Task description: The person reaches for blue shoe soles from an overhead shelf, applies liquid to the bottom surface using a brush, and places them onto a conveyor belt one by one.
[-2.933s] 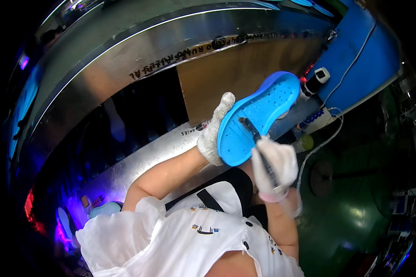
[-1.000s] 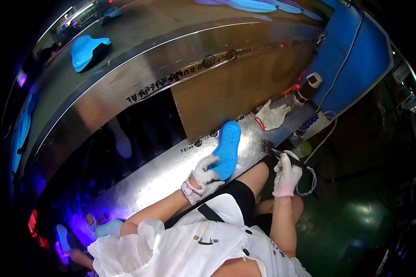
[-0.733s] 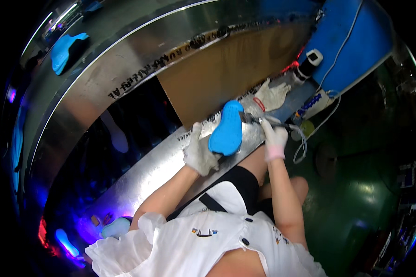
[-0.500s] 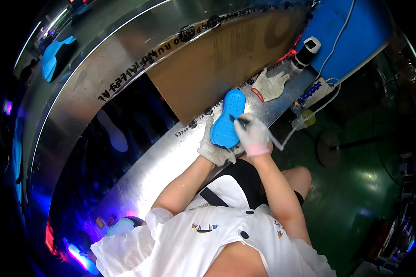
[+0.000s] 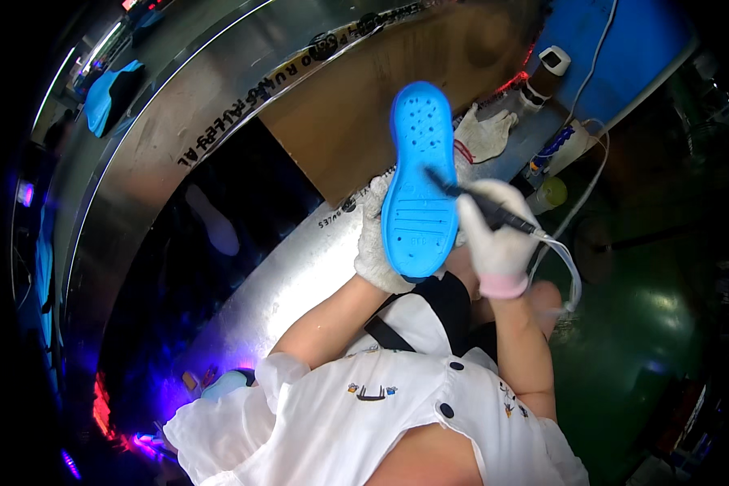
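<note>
My left hand (image 5: 374,243), in a white knit glove, is closed round the left edge and heel of a bright blue shoe sole (image 5: 417,182). The sole stands tilted up with its dimpled, ribbed face toward me. Part of my left fingers is hidden behind it. In my right hand (image 5: 494,243), gloved in white with a pink cuff, is a black pen-shaped tool (image 5: 500,214) with a pale, thin tube at its back end. Its blurred tip is over the middle of the sole; whether it touches cannot be told.
A spare white glove (image 5: 486,136) lies on the metal bench (image 5: 287,279) beyond the sole. Behind it stands a brown cardboard sheet (image 5: 340,113). A conveyor with a blue piece (image 5: 105,97) runs at the left. A white-and-black device (image 5: 552,63) and a yellow-green roll (image 5: 549,194) are at the right.
The sole has come up closer, showing larger, in my left hand. My right hand has moved right and slightly down with the tool, which now shows more of its length.
</note>
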